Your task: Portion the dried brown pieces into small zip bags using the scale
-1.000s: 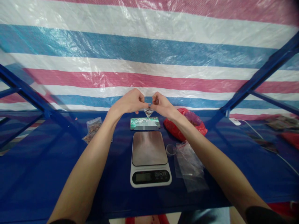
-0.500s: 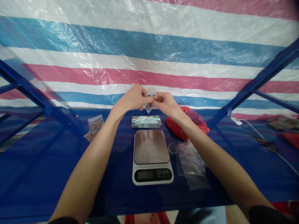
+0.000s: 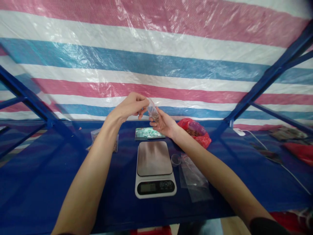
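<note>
A small clear zip bag (image 3: 153, 111) with brownish bits at its bottom is held up between my hands, beyond the phone. My left hand (image 3: 133, 106) pinches its top edge. Lower down, my right hand (image 3: 163, 123) grips the filled part between thumb and fingers. Nearer to me stands a white kitchen scale (image 3: 155, 169) with a bare steel plate; its display is too faint to read surely. Behind the scale lies a phone (image 3: 149, 133) with a lit screen. A red plastic bag (image 3: 204, 141) of brown pieces sits open to the right of my right wrist.
Flat empty zip bags (image 3: 195, 181) and a small clear cup (image 3: 175, 160) lie right of the scale. Filled zip bags (image 3: 116, 143) are partly hidden behind my left forearm. Blue frame bars (image 3: 264, 75) flank the blue tabletop (image 3: 44, 182), with striped sheeting (image 3: 156, 58) behind. A white cable (image 3: 259, 142) runs at right.
My right hand has moved from the zip bag's top to its lower part and turned palm inward. The bag now tilts, its top toward my left hand. The camera view has shifted slightly.
</note>
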`<state>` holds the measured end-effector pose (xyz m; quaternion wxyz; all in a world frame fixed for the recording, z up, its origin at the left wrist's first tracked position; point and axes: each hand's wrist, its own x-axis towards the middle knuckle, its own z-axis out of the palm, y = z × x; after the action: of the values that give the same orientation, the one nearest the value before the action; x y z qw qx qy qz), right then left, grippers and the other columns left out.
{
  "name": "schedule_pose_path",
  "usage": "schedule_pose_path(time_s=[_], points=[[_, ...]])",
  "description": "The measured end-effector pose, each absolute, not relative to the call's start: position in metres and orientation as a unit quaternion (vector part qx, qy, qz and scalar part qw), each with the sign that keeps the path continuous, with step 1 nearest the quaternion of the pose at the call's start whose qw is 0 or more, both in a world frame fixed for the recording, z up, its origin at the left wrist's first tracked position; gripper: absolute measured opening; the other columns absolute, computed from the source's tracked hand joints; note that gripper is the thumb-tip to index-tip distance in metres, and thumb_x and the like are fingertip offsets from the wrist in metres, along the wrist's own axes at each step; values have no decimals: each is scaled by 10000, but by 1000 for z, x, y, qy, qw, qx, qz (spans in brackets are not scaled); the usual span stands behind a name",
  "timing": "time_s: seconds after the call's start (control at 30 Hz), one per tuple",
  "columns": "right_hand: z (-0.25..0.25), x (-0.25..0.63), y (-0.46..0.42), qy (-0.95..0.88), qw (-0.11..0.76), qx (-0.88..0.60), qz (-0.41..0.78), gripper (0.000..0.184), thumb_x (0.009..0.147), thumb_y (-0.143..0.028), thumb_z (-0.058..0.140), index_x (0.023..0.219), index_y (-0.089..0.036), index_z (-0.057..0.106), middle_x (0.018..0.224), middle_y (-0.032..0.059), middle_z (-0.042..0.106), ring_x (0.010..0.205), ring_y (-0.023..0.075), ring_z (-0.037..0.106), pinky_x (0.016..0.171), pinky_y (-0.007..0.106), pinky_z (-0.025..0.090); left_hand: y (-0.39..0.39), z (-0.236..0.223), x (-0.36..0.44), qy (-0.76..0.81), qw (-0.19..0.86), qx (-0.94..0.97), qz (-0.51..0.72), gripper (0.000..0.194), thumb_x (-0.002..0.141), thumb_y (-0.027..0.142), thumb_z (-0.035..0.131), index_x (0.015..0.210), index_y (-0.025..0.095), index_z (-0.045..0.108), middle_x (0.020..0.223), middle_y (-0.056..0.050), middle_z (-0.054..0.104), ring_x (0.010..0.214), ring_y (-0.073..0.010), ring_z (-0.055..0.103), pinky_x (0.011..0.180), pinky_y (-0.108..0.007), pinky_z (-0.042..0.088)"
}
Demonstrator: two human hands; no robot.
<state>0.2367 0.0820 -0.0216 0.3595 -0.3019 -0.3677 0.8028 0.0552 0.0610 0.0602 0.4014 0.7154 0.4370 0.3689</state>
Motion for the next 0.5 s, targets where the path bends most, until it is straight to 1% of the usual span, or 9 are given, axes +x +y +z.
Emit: schedule_pose_path(time_s=[0.03, 0.1, 0.17, 0.23, 0.33, 0.4, 0.5], points=[[-20, 237, 81, -373, 380, -306, 789, 407, 1137, -475, 377, 893, -210, 568, 634, -35, 530, 445, 90, 430, 363, 163, 287, 58, 63, 56, 428, 406, 715, 374, 259, 801, 240, 584, 561, 182, 503, 500, 15, 510, 403, -72, 499, 418, -205, 260], [-18, 239, 79, -397, 416, -318, 754, 342, 1104, -410, 466, 820, -224, 507, 606, -53, 452, 432, 84, 332, 343, 158, 226, 51, 70, 59, 408, 408, 718, 390, 317, 844, 287, 587, 564, 192, 472, 494, 25, 474, 405, -70, 482, 424, -209, 265], [-17, 244, 75, -426, 441, -331, 717, 320, 1066, -384, 518, 785, -235, 479, 618, -48, 433, 450, 96, 324, 335, 169, 212, 44, 74, 65, 395, 401, 723, 401, 356, 869, 305, 587, 559, 201, 445, 481, 30, 444, 411, -74, 480, 429, -215, 263], [-18, 253, 71, -448, 459, -347, 684, 308, 1038, -369, 528, 766, -240, 466, 642, -35, 446, 469, 108, 352, 339, 180, 216, 39, 74, 73, 392, 391, 726, 408, 370, 879, 301, 593, 558, 205, 436, 487, 25, 453, 416, -78, 493, 430, -222, 267], [-20, 277, 67, -487, 482, -386, 618, 276, 1001, -330, 518, 748, -241, 453, 645, -34, 442, 462, 106, 342, 358, 189, 214, 36, 71, 81, 396, 375, 724, 423, 359, 910, 344, 602, 604, 207, 473, 505, 22, 489, 425, -93, 529, 431, -229, 295], [-20, 302, 68, -514, 497, -420, 560, 295, 989, -365, 522, 733, -248, 433, 619, -45, 426, 438, 102, 306, 364, 200, 199, 35, 69, 78, 402, 362, 718, 439, 357, 922, 374, 601, 630, 212, 474, 502, 29, 486, 429, -99, 534, 436, -229, 314], [-17, 348, 74, -557, 520, -471, 444, 427, 989, -544, 533, 703, -271, 371, 544, -68, 370, 407, 110, 266, 378, 228, 188, 32, 61, 58, 436, 324, 722, 429, 376, 929, 386, 591, 616, 212, 473, 482, 23, 492, 434, -99, 517, 455, -225, 341]])
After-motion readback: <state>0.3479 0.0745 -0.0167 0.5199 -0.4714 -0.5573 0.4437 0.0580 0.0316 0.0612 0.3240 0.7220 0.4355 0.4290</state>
